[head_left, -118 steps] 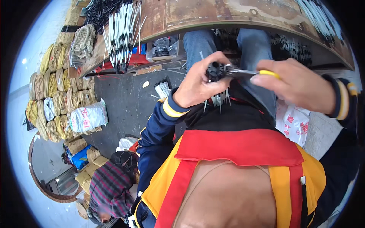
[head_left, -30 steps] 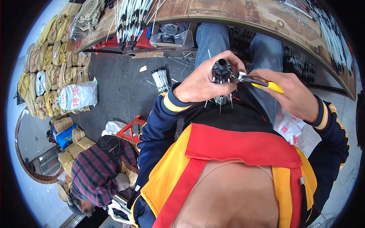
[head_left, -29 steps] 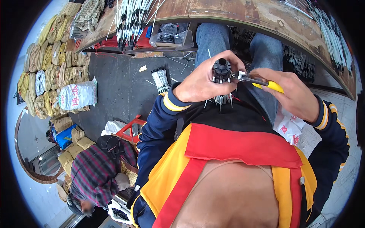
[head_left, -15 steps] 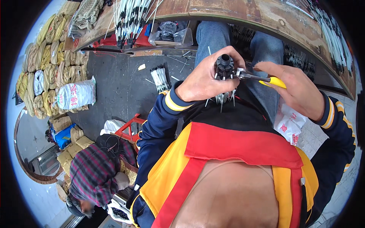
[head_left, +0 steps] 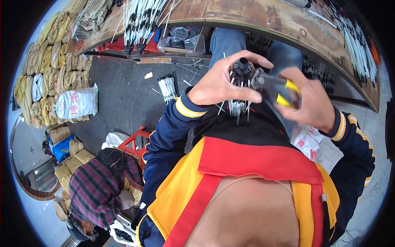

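Observation:
My left hand (head_left: 216,84) is wrapped round what looks like a folded umbrella frame (head_left: 242,68), above my lap. Its black tubular hub points up between thumb and fingers, and thin white and metal ribs hang down below the hand. In my right hand (head_left: 310,96) is a pair of pliers (head_left: 268,85) with yellow-edged handles, slightly smeared by motion. The handles are apart, and the jaws sit against or just beside the right side of the hub. Whether they grip a rib cannot be made out.
A wooden table (head_left: 230,12) curves across the far side, bearing bundles of ribs (head_left: 142,24) and more ribs (head_left: 356,45) at right. Another bundle (head_left: 167,88) lies on the dark floor. A co-worker (head_left: 101,189) bends at lower left, near a red stool (head_left: 133,142) and stacked sacks.
The pliers have turned and their handles have spread, with both yellow grips now showing. My right hand has shifted slightly left and down. My left thumb and fingers have loosened a little round the frame.

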